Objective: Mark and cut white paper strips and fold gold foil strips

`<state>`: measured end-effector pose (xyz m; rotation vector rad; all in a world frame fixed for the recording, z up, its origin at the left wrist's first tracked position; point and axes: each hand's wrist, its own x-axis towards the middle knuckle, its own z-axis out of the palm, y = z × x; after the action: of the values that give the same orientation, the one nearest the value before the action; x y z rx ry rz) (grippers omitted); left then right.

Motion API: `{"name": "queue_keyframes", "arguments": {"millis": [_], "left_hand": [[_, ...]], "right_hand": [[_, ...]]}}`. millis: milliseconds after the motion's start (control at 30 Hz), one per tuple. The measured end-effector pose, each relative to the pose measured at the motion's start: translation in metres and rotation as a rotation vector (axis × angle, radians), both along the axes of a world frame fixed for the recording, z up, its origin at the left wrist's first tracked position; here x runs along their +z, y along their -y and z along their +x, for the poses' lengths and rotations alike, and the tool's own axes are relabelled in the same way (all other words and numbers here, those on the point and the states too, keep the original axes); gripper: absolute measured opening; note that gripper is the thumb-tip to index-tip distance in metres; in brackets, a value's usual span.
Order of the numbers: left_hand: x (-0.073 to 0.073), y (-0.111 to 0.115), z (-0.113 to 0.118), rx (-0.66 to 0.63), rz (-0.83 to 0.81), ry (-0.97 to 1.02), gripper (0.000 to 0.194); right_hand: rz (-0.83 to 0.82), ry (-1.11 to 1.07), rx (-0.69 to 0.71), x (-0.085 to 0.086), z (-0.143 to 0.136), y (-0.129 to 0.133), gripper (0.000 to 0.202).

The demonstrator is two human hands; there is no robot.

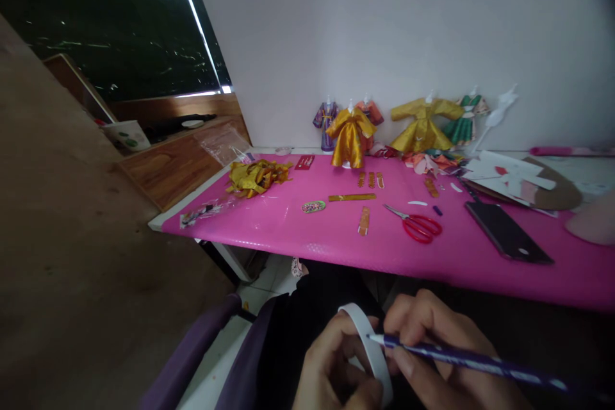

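A curved white strip [368, 341] is pinched in my left hand [331, 365], bent into a band above my lap. My right hand [432, 339] grips a dark blue pen [461, 357] with pale markings. Its tip appears to touch the strip's outer face. On the pink table [269, 230] beyond lie red-handled scissors [418, 226], a small dark blue cap [437, 211], and a patterned orange-gold piece [364, 221]. A long gold strip [352, 197] and several small gold pieces [371, 180] lie behind these.
Miniature dresses on stands, including a gold one [352, 136], line the wall. A phone [507, 230] and paper scraps [509, 176] lie at right. Gold fabric scraps [259, 177] sit at left, near an oval patterned item [314, 206]. A purple chair armrest [196, 346] is beside me.
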<state>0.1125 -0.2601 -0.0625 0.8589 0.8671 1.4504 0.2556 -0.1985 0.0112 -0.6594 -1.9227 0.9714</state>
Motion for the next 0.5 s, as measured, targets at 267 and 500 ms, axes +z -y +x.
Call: {"name": "queue_keyframes", "arguments": {"millis": [267,500], "left_hand": [[-0.004,0.0037,0.0008,0.019,-0.027,-0.004,0.052],[-0.003,0.0053,-0.0047,0.02,-0.103,-0.027,0.05]], "right_hand": [[0.01,-0.074,-0.019,-0.0039,-0.002,-0.0017,0.02],[-0.078,-0.263,-0.092,-0.0069,0.0028,0.0036,0.024]]}}
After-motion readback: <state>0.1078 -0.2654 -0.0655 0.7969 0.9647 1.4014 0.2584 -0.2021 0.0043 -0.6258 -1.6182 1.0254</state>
